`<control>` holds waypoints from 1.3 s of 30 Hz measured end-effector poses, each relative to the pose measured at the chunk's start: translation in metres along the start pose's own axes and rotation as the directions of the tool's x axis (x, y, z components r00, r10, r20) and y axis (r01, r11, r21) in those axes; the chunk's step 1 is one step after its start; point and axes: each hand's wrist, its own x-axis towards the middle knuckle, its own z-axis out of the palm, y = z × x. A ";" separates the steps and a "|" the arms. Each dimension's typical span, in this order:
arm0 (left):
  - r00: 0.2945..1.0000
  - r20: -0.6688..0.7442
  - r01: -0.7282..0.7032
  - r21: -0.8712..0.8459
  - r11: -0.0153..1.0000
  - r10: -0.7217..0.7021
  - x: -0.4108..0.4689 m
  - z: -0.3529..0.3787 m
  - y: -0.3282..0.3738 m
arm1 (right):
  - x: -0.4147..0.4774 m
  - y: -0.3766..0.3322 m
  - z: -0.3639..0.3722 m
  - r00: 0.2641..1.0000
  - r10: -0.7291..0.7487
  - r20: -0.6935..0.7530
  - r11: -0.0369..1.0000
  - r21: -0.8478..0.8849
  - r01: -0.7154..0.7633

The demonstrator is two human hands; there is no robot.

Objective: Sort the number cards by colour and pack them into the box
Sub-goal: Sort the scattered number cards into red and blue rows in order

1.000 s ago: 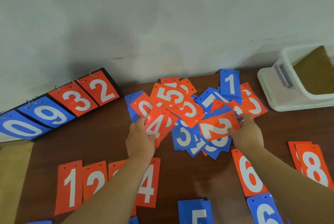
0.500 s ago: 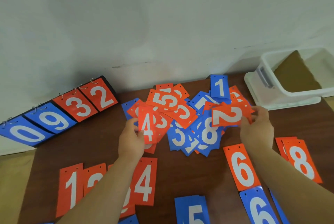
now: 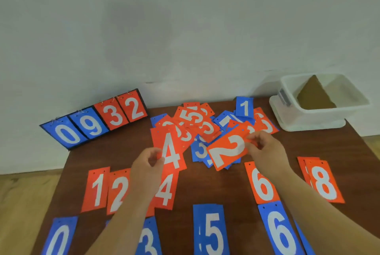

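Note:
My left hand (image 3: 147,165) pinches an orange 4 card (image 3: 169,149) by its left edge, lifted above the table. In my right hand (image 3: 265,150) is an orange 2 card (image 3: 228,151), pinched at its right end and held tilted over the mixed pile of orange and blue cards (image 3: 202,125). Orange cards lie in a row near me: a 1 (image 3: 97,189), a 2 (image 3: 118,191), a 4 (image 3: 166,192), a 6 (image 3: 261,182) and an 8 (image 3: 324,181). Blue cards lie in front of them: a 0 (image 3: 59,236), a 3 (image 3: 149,240), a 5 (image 3: 210,230) and a 6 (image 3: 280,232).
A white plastic box (image 3: 327,115) stands at the table's back right corner on its lid, with a brown sheet inside. A flip scoreboard (image 3: 96,120) showing 0 9 3 2 leans at the back left against the wall. The brown table (image 3: 222,189) ends at the left and right.
Both hands have lifted their cards off the pile and drawn them toward me; the 4 now hangs upright and the 2 sits lower over the blue cards. The view has tilted down.

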 end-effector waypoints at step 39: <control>0.964 -0.134 0.213 -0.115 0.970 -0.228 -0.057 -0.237 -0.245 | -0.088 -0.134 0.324 0.735 -0.114 0.668 0.896 -0.250 0.367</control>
